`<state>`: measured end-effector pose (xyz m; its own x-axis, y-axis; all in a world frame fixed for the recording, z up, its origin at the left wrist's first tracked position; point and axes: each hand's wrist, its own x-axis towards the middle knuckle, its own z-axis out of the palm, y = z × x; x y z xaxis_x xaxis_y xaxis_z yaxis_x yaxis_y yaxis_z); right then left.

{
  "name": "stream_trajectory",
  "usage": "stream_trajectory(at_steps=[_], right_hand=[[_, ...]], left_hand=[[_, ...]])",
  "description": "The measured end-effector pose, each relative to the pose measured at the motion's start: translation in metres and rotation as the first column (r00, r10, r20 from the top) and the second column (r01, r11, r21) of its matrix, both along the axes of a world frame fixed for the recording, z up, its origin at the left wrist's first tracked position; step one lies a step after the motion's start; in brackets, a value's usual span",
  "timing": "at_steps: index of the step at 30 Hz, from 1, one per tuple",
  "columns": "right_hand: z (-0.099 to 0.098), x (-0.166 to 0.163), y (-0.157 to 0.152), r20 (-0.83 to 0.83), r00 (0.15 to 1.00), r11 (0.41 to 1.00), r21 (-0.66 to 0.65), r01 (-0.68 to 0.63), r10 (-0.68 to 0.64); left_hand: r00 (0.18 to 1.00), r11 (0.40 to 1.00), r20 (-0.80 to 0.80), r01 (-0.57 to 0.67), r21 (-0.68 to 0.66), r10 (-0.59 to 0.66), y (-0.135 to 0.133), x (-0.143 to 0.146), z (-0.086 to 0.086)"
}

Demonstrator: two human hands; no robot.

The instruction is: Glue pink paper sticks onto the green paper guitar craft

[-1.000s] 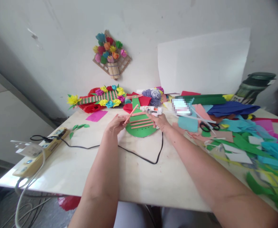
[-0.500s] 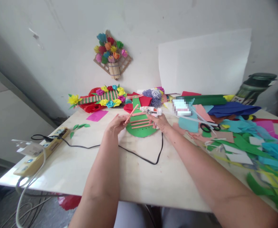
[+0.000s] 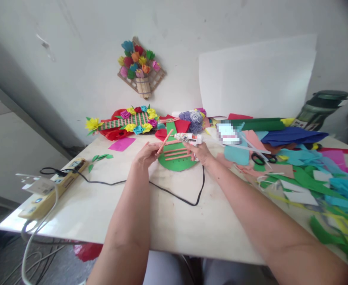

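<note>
Hands Pairing Pink Stick With Glue Gun Above Green Board

At a crowded craft table (image 3: 174, 221), a person's left hand (image 3: 147, 155) is pinching a pink stick (image 3: 166, 141) at a slant, while the right hand (image 3: 202, 152) is gripping a white glue gun (image 3: 191, 137), its nozzle pointing at the stick; whether the two are touching is proving too small to tell. The round-ended green board (image 3: 178, 165) is lying flat on the table just beyond and between the hands, its neck stretching toward the wall.

The work is looking partway along: several pink strips (image 3: 178, 154) are already crossing the board, a row of dark dots is marking its near edge, and the stick in the fingers is not yet lying among them. No flowers are showing on this board, whereas a flower-trimmed piece (image 3: 138, 119) behind it is wearing a full border.

No brand is reading clearly: print on the charger (image 3: 40, 185) and the bottle's label (image 3: 300, 124) is staying too small, and the phone's screen (image 3: 227, 132) is showing only blurred blocks.
</note>
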<state>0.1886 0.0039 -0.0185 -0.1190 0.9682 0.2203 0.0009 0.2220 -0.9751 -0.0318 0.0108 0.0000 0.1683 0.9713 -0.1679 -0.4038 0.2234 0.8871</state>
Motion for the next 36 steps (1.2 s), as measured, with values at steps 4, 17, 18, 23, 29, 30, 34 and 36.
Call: stream_trajectory(at_steps=[4,17,18,23,29,30,34,36], right_hand=[[-0.0004,-0.0009,0.0,0.011,1.0,1.0,-0.023,0.011,-0.011],[0.0007,-0.0038,-0.0033,0.056,0.996,0.997,0.009,-0.073,0.073],[0.0011,-0.0038,-0.0036,0.06,0.995,0.997,0.014,-0.08,0.079],[0.0025,-0.0039,-0.0041,0.052,0.997,0.999,0.021,-0.05,0.049],[-0.0027,-0.0028,0.0014,0.05,0.998,0.999,0.041,0.022,-0.024],[-0.0035,-0.0026,0.0021,0.053,0.998,0.999,0.044,0.028,-0.03],[-0.0038,-0.0021,0.0027,0.044,0.997,0.997,0.054,0.062,-0.064],[-0.003,-0.0013,0.0033,0.047,0.993,0.993,0.049,0.11,-0.112]], left_hand=[[1.0,1.0,-0.002,-0.009,0.007,0.009,-0.0001,0.0005,-0.0006],[1.0,1.0,0.009,-0.011,0.0,0.011,0.0,0.0009,-0.0009],[1.0,1.0,0.007,-0.01,0.002,0.01,0.0,0.001,-0.0008],[1.0,1.0,-0.008,-0.003,0.008,0.003,-0.0004,0.0018,-0.0001],[1.0,1.0,-0.021,0.002,0.002,-0.002,0.0011,0.0012,-0.0016],[1.0,1.0,-0.018,0.007,0.004,-0.007,0.0012,0.0011,-0.0017],[1.0,1.0,-0.023,0.008,0.011,-0.008,0.0003,0.0011,-0.0009],[1.0,1.0,-0.028,0.006,0.023,-0.006,-0.0006,0.0009,-0.0004]])
